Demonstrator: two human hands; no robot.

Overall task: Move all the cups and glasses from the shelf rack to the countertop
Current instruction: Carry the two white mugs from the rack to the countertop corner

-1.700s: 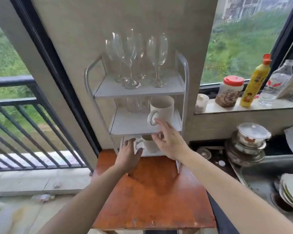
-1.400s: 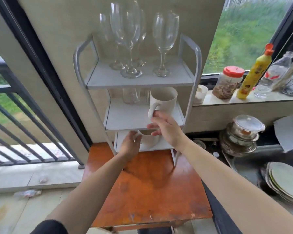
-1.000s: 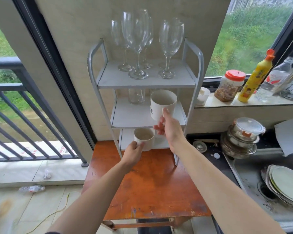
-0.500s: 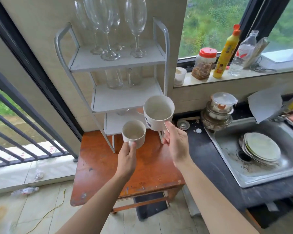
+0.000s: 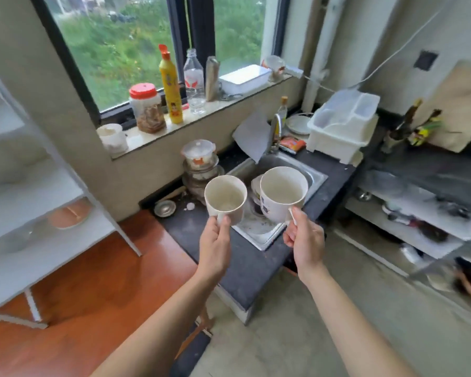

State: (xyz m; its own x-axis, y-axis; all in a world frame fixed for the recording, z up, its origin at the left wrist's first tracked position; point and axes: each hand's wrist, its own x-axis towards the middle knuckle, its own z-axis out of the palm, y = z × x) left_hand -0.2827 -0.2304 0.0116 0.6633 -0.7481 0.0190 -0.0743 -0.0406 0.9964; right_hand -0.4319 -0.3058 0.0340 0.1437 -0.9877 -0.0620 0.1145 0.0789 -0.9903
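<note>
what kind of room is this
Most likely a small home kitchen. A steel sink holding dirty dishes is set into a dark countertop, a white dish rack stands beside it, and each hand carries a mug.

Dark countertop (image 5: 245, 270) with sunken sink (image 5: 314, 174)

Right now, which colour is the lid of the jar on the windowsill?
Red; the jar's lid shows clearly in the head view.
</note>
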